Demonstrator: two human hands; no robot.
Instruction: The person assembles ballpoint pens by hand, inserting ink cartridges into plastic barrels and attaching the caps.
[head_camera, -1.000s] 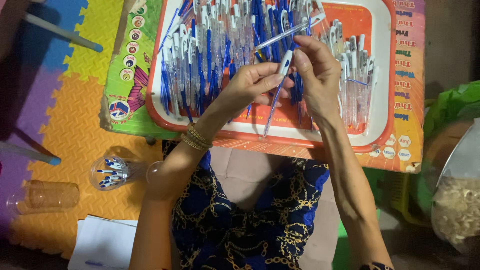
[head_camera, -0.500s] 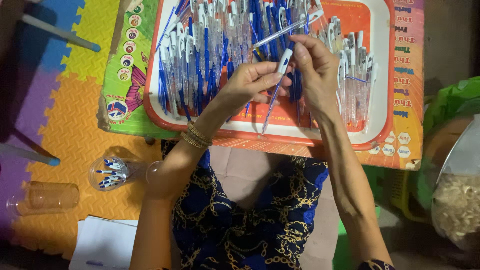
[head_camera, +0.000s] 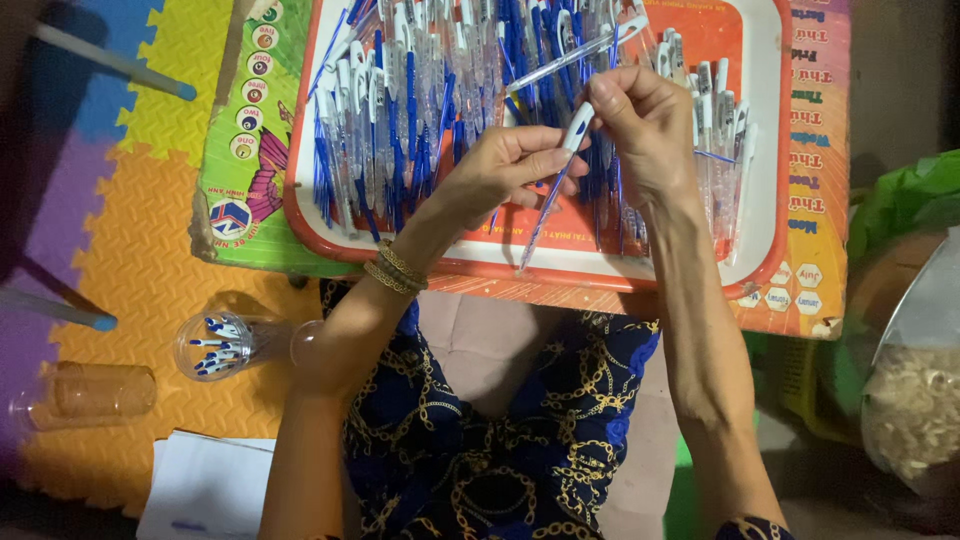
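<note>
A low printed table carries a red-rimmed tray heaped with blue-and-clear pens, kept within easy reach of a seated person. Above the tray, the left hand pinches a pen by its barrel while the right hand grips its white cap end. A clear cup of pen parts stands on the foam floor mat, close by the left elbow.

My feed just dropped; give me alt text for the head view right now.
Both hands, left hand and right hand, hold one clear blue pen over an orange tray heaped with similar pens. A plastic cup of blue pen parts lies on the foam mat at left.
</note>
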